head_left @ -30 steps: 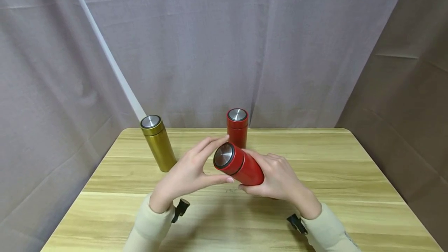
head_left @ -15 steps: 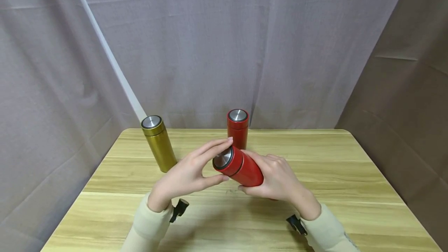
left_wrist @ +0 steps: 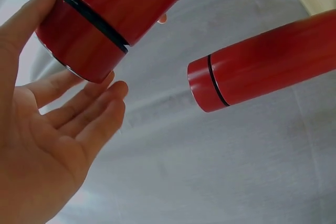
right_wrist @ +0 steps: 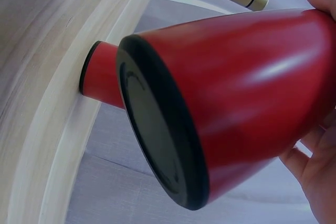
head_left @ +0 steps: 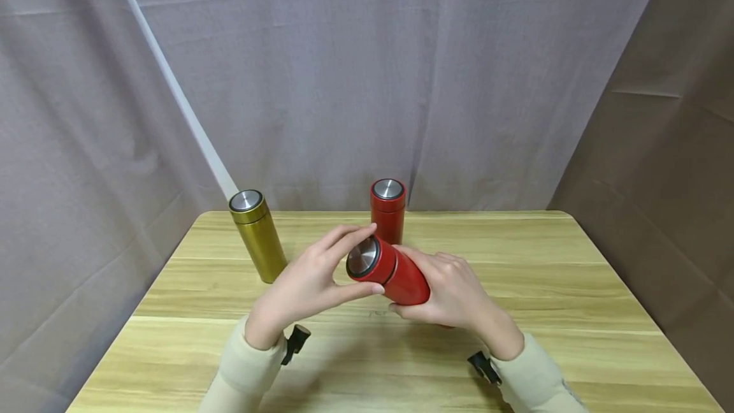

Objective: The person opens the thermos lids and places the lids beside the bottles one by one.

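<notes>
Above the table, my right hand (head_left: 453, 285) grips the body of a red thermos (head_left: 404, 279), which tilts with its steel-topped lid (head_left: 363, 257) toward the left. My left hand (head_left: 312, 276) is at that lid, thumb on its near side and fingertips at its far edge. From the left wrist, a black band separates the lid (left_wrist: 79, 40) from the body; some fingers of my left hand (left_wrist: 52, 135) stand off it. The right wrist view shows the thermos's dark base (right_wrist: 157, 124). Behind stands a second red thermos (head_left: 388, 212), partly hidden.
A gold thermos (head_left: 260, 238) stands upright at the left of the wooden table (head_left: 545, 285). Grey curtains (head_left: 321, 81) hang behind and to the sides of the table. Small black devices sit at both wrists.
My left fingertips first reach over the lid's top, then draw back to its far edge as the thumb slides along the near side. The right hand and held thermos stay nearly still.
</notes>
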{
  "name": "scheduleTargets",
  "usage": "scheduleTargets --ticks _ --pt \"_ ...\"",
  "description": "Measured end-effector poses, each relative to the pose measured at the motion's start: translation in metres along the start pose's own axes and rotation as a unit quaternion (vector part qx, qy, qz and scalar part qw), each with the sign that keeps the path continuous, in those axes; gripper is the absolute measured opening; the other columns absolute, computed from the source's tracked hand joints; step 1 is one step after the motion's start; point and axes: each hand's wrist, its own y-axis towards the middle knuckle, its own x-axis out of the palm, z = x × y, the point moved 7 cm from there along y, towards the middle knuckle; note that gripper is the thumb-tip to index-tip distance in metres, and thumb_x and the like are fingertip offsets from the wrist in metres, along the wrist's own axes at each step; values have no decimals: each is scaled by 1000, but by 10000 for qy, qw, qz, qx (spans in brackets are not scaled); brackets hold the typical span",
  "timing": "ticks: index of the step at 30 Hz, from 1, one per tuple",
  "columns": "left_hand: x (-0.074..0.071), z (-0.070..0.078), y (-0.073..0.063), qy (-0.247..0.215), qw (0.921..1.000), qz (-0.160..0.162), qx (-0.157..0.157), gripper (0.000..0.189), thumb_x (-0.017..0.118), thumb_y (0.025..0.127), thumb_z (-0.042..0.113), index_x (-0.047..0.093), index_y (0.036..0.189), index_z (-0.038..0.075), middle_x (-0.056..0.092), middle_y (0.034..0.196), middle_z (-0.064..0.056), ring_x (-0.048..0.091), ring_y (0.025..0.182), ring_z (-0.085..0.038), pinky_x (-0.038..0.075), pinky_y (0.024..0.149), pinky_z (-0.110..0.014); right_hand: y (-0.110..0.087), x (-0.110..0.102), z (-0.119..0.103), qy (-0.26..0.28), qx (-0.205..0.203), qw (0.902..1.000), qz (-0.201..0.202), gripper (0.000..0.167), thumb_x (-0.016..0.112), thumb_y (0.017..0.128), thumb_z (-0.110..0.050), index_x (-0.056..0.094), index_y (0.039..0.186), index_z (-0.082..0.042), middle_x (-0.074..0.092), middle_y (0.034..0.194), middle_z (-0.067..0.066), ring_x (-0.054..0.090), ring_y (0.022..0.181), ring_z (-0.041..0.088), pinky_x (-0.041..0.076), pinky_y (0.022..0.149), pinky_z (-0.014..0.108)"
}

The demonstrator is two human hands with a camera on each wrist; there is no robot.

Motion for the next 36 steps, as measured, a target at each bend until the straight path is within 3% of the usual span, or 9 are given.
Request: scheduleTargets --ticks 7,13,19,22,26,31,36 --pt "2 -2 2 413 9986 208 -264 72 78 79 61 60 133 18 58 119 9 61 104 -7 54 87 -25 0 2 0 -38 -45 10000 -27 89 88 63 -53 58 136 -13 73 94 -4 63 69 10 53 58 31" --pt "4 -2 4 574 9970 326 -404 71 80 75 63 62 125 16 57 109 9 60 94 -6 55 79 -25 -1 1 0 -47 -53 10000 -10 88 88 63 -53 58 135 -12 73 95 -3 63 70 10 53 58 31" --pt "4 -1 4 318 9990 128 -298 82 81 77 60 54 142 18 57 127 6 59 112 -9 53 93 -28 -2 0 1 -61 -25 10000 28 88 88 63 -53 59 136 -11 73 95 -2 63 68 12 53 57 32" --pt "4 1 4 5 9999 -110 -124 85 82 81 50 45 152 21 54 137 4 56 122 -11 49 101 -31 -2 -1 0 -52 -54 9999 67 88 87 63 -53 59 135 -10 73 95 -2 63 68 11 53 57 31" --pt "4 4 4 -257 9990 -338 138 84 84 83 37 42 154 19 51 145 0 53 130 -15 46 107 -34 -2 -1 0 -53 -73 9999 80 88 87 63 -53 59 135 -10 73 95 -2 64 69 11 52 57 30" --pt "4 5 3 -317 9982 -434 283 82 85 83 31 44 152 17 51 144 -1 52 131 -17 45 108 -34 -2 -1 1 -86 -42 10000 2 86 87 64 -53 59 134 -12 73 94 -3 63 69 9 52 57 29" --pt "5 3 4 -361 9986 -341 177 79 86 82 34 48 150 17 54 139 0 56 125 -15 48 104 -32 -3 0 1 -74 -17 10000 -27 87 87 64 -53 58 135 -12 73 95 -3 64 69 10 52 57 30"
